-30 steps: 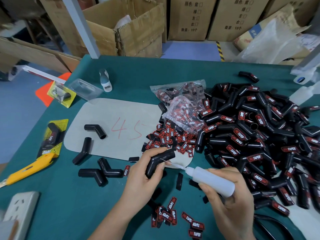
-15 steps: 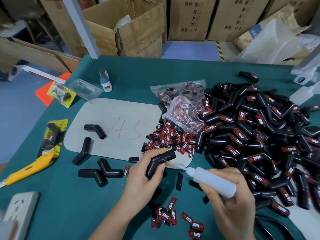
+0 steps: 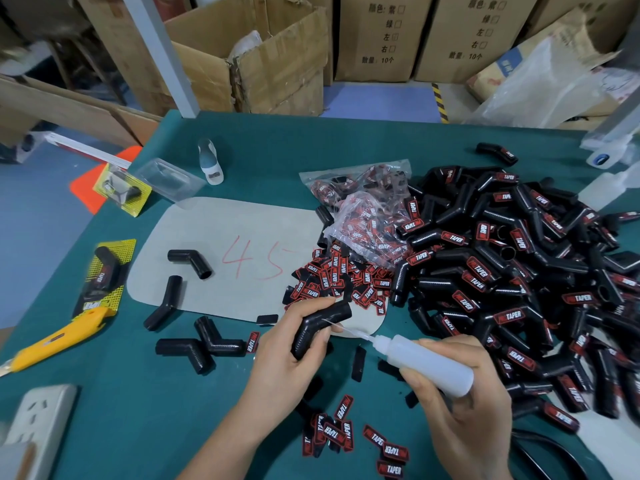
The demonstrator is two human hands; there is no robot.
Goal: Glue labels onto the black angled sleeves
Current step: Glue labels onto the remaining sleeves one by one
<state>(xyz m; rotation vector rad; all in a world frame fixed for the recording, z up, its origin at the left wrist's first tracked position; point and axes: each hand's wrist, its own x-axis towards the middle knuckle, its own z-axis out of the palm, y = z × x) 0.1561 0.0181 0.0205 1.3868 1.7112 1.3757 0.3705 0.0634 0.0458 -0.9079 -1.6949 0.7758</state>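
A sleeve (image 3: 320, 325) sits in the left hand (image 3: 294, 362), fingers curled round it, above the green bench (image 3: 138, 410). The thin tip of a glue bottle (image 3: 426, 363) touches the sleeve. The right hand (image 3: 460, 403) grips the bottle. Loose labels (image 3: 341, 278) lie just behind. A big pile (image 3: 519, 271) of labelled sleeves fills the right side.

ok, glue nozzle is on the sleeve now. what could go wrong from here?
1. The left hand grips the sleeve with its thumb close to the nozzle tip of the glue bottle; glue could get on the skin.
2. Loose labels lie just beyond the sleeve, with more below the hands; a drip could foul them or the green table.
3. The right hand squeezes a soft bottle; too much pressure may over-apply.
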